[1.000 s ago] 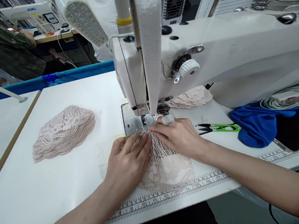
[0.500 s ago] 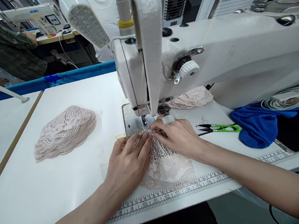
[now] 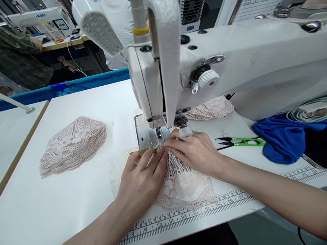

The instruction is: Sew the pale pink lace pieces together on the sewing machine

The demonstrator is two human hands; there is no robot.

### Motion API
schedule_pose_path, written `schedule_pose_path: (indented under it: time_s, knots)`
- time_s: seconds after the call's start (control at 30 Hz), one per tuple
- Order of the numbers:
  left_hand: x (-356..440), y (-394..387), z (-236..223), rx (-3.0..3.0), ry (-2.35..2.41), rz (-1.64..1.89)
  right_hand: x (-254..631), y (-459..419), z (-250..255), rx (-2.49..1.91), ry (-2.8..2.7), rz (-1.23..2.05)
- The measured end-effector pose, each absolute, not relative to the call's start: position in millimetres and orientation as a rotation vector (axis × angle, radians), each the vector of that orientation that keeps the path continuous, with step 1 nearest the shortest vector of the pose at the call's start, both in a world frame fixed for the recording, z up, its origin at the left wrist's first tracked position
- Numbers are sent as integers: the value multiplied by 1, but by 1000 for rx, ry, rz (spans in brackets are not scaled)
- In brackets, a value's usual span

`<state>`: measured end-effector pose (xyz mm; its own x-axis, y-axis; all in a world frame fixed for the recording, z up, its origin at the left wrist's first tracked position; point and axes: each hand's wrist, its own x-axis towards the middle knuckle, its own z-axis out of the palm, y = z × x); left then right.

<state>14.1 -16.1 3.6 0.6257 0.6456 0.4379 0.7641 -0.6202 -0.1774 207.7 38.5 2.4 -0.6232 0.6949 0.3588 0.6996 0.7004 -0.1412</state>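
A pale pink lace piece (image 3: 186,190) lies in front of the presser foot (image 3: 159,133) of a white sewing machine (image 3: 145,82), its upper edge gathered between my fingers. My left hand (image 3: 144,174) presses on the lace's left side, fingertips bunched together at the gathered edge. From the right, my right hand (image 3: 195,150) pinches the same edge with thumb and fingers, close to the needle plate (image 3: 146,138). The fingertips of both hands nearly meet just below the foot. Exactly how the lace folds under them is hidden.
A stack of lace pieces (image 3: 72,145) sits at the left; more lace (image 3: 211,108) lies behind the needle area. Green thread snips (image 3: 244,142), a blue cloth (image 3: 282,140) and a dark phone (image 3: 326,144) are at the right. A ruler strip (image 3: 170,223) runs along the front edge. A co-worker's sleeve (image 3: 7,55) shows far left.
The whole view has shifted slightly, so things sit a little lower and to the right. Both hands keep their hold on the lace at the same spot.
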Motion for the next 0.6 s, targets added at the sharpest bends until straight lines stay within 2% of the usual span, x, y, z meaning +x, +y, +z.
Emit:
schedule_pose_path:
  time_s: [0.27, 0.6]
  knots:
    - [13, -12, 4, -2514, -1208, -506, 209, 38, 1, -1072, -2578, -323]
    - [11, -7, 5, -2537, -1236, -470, 210, 41, 6, -1121, -2553, -452]
